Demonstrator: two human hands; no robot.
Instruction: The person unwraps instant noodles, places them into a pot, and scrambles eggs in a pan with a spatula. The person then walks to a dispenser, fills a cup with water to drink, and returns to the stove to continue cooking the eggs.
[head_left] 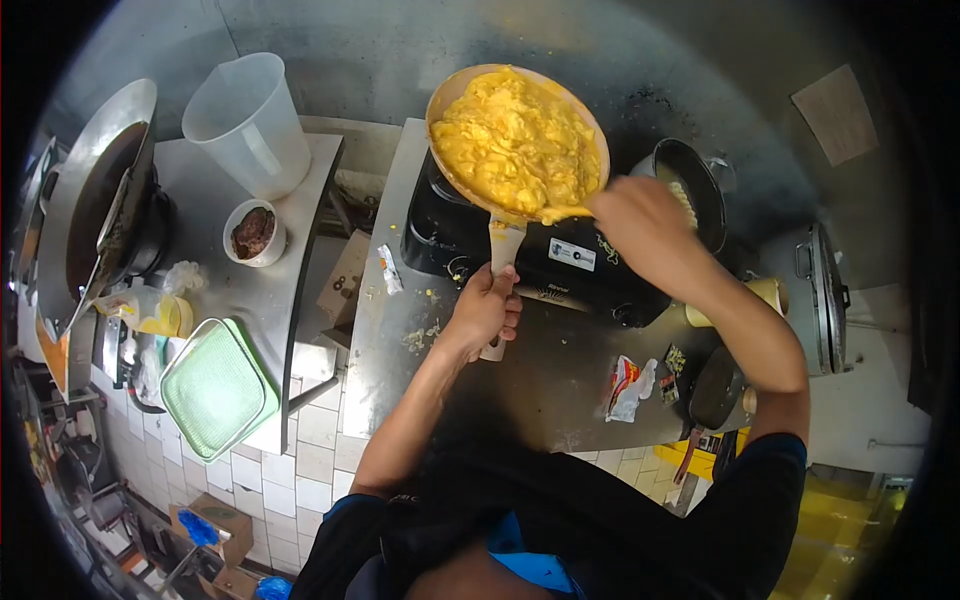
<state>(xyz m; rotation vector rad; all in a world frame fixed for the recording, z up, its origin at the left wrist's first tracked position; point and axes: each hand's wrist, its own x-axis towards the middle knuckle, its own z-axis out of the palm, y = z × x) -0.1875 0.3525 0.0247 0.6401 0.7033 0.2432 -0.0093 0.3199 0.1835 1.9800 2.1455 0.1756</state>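
Note:
My left hand (pixel 483 312) is wrapped round the pale handle (pixel 507 243) of a frying pan (pixel 437 97). The pan is tilted above the left part of a black gas stove (pixel 540 265). Scrambled eggs (pixel 515 140), yellow and soft with wet patches, fill it almost to the rim. At the pan's lower right edge my right hand (pixel 640 215), slightly blurred, is closed on an egg-coated utensil (pixel 565 213). Only a short yellow length of it shows, so its exact kind is hidden.
Behind my right hand stands a dark pot (pixel 715 200). A torn packet (pixel 630 388) and a small black pan (pixel 716 388) lie at the counter's right. On the left table are a plastic jug (pixel 250 125), a white bowl (pixel 275 243), a green basket (pixel 218 385) and a wok (pixel 140 105).

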